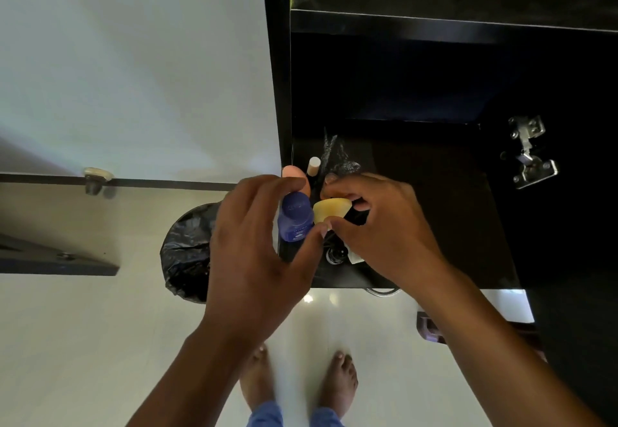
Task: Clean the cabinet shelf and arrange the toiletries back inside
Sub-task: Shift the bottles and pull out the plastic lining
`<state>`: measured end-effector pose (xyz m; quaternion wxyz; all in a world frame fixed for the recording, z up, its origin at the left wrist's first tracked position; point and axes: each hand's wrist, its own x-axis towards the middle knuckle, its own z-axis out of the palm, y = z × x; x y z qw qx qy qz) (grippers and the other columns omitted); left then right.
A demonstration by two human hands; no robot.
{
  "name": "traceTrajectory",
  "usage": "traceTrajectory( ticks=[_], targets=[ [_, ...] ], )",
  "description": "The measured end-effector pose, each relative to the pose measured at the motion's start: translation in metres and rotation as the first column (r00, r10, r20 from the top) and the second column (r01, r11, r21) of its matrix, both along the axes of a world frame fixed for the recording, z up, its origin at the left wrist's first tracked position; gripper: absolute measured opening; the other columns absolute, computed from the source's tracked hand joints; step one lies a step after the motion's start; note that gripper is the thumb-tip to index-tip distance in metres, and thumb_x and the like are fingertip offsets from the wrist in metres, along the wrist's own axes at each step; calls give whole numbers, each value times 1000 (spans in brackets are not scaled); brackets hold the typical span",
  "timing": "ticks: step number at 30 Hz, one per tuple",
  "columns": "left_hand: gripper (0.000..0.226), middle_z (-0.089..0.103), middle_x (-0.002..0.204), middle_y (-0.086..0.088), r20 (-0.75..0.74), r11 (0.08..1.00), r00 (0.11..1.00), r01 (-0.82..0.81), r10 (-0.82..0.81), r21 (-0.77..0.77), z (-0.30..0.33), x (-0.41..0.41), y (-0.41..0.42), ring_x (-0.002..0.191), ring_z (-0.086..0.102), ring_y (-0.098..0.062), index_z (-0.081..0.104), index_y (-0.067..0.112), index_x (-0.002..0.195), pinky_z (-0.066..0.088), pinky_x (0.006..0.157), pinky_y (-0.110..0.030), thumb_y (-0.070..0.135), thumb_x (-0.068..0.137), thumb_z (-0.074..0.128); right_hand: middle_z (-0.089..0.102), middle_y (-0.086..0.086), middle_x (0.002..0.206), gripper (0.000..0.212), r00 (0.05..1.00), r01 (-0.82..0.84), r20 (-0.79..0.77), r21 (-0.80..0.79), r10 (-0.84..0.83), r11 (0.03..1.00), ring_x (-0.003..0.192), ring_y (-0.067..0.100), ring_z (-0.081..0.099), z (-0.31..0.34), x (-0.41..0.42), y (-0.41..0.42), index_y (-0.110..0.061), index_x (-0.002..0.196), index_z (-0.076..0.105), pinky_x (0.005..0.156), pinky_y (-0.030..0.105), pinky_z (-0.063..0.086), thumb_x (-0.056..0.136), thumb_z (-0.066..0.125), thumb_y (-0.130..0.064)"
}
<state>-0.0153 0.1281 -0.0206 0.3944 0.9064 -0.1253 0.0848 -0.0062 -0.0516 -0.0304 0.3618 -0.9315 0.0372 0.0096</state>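
Blue bottle (295, 217) sits in the left hand (257, 246), fingers and thumb curled round it at the front left corner of the black cabinet shelf (434, 226). Right hand (378, 226) pinches a yellow-capped item (331, 211) just beside it. Behind stand a pink item (291, 172) and a white-capped stick (313, 167); a black-lined bin (187, 252) sits on the floor below

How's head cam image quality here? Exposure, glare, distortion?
Head view: the black cabinet interior is underexposed, detail lost in shadow; white wall and floor bright, with glare spots on the floor tiles; wide-angle bending shows on the cabinet edges; slight blur on the feet; the left hand and right hand are reasonably sharp, as is the blue bottle.
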Motion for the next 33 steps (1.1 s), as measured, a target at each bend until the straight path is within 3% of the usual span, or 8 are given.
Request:
traceTrajectory(
  ticks=[2,6,9,14,21,26,30,33],
  targets=[
    [42,65,112,7,-7,1000,1000,4,-4,7,-1,-1,-1,99,56,-6,66,15,120,45,91,-16,35,86,78,73,-7,112,31,1000,-8,-1,-9,8,1000,92,5,64,-2,0,1,-27,112,73,88,26,58,82,81,-30],
    [36,69,110,5,-49,1000,999,1,-1,1,-5,-1,2,97,62,-11,67,15,120,51,90,-24,26,88,79,74,-4,109,29,1000,-12,3,-36,12,999,86,2,58,-7,0,-1,-24,111,74,79,11,45,83,79,-32],
    [36,71,109,3,-24,1000,999,23,-23,4,-1,-1,3,94,63,-10,68,14,118,50,88,-17,31,87,75,75,-2,110,30,1000,-1,12,-34,1,999,86,6,63,-6,-1,-2,-23,112,74,80,8,41,84,79,-33],
    [37,71,106,1,94,997,994,68,-64,-44,34,7,-1,92,67,-13,72,9,114,55,84,-25,24,82,84,74,-7,112,34,999,39,28,38,-40,999,96,12,70,13,-5,-16,-28,113,73,87,34,61,81,81,-36],
    [40,71,111,1,212,977,967,173,-144,-123,91,32,-46,98,69,-16,71,10,119,58,87,-34,29,85,80,73,-13,100,27,962,223,114,191,-248,956,93,7,71,62,-11,-65,-29,103,75,78,27,61,79,85,-21],
    [41,71,115,3,139,955,966,240,-217,-177,89,59,-103,99,72,-16,69,16,125,61,87,-36,34,88,77,72,-15,101,28,902,375,175,138,-395,917,90,5,70,58,-2,-101,-31,105,72,79,17,58,81,84,-21],
    [35,75,110,6,144,959,965,241,-220,-151,71,72,-145,96,73,-13,73,19,119,60,87,-35,33,87,78,73,-9,94,28,822,540,202,20,-533,841,85,13,70,38,22,-131,-30,103,70,77,37,62,78,82,-26],
    [36,76,111,5,115,951,966,251,-232,-183,56,71,-168,101,73,-13,72,18,122,59,91,-39,27,87,76,73,1,97,28,775,625,174,-65,-607,778,90,27,70,27,40,-146,-30,104,68,77,44,61,78,77,-27]
  ],
)
